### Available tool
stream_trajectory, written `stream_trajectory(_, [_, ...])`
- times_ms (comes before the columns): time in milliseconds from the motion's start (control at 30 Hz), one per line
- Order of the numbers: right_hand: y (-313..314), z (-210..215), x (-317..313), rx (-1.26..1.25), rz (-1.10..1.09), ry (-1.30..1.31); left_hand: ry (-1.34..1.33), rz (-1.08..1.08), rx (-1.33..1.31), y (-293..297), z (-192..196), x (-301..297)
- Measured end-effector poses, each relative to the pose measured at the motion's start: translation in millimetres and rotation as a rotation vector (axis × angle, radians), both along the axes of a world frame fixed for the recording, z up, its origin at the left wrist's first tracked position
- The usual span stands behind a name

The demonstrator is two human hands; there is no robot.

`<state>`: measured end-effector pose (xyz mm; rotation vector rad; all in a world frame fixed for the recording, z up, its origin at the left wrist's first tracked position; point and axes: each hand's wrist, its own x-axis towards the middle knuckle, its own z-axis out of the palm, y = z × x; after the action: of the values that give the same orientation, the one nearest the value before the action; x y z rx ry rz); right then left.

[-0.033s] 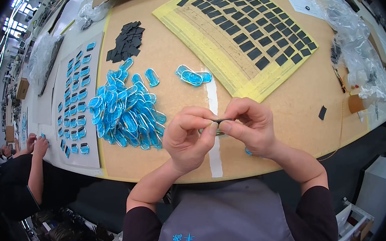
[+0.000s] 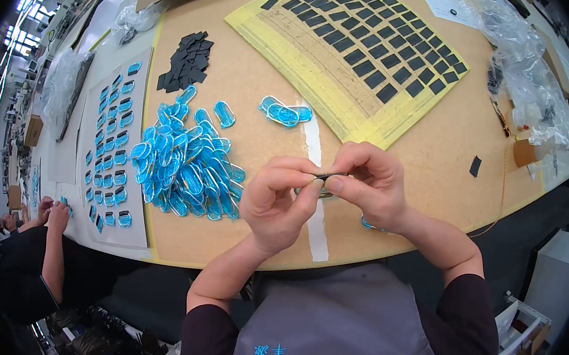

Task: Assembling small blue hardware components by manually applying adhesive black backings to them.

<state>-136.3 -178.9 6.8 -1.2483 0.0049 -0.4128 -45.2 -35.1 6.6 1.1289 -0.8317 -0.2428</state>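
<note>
Above the table's near edge, my left hand (image 2: 274, 200) and my right hand (image 2: 372, 190) meet, each in a fingertip pinch. Between them they grip a small black strip (image 2: 328, 176), seen nearly edge-on. Part of a pale curved rim shows just below the strip, mostly hidden by my thumbs. Left of my left hand is a heap of blue oval pieces (image 2: 188, 159) with pale rims. A few more blue ovals (image 2: 283, 114) lie beyond my hands, and a bit of blue (image 2: 366, 222) peeks out under my right hand.
Black rectangles lie in rows on a yellow-edged board (image 2: 376, 133); others form a loose pile (image 2: 188, 61). A grey sheet (image 2: 132, 228) carries rows of blue ovals with black tops. Clear plastic (image 2: 521, 59) and a brown cup (image 2: 524, 152) stand right. A co-worker's hands (image 2: 56, 214) are far left.
My right hand has shifted very slightly upward. Both hands keep their pinch on the black strip.
</note>
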Motion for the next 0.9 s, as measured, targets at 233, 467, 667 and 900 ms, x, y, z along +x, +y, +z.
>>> stream_trajectory(233, [-8,0,0,0.127,-0.036,-0.016,0.114,-0.033,0.037,2,-3,8])
stream_trajectory(467, [-4,3,0,0.181,-0.063,0.058,0.096,-0.056,0.13,3,5,8])
stream_trajectory(667, [-10,-1,3,0.203,0.037,0.001,-0.027,-0.05,0.155,4,11,14])
stream_trajectory(900, [-9,2,2,0.052,0.04,0.114,-0.052,-0.018,0.153,3,7,14])
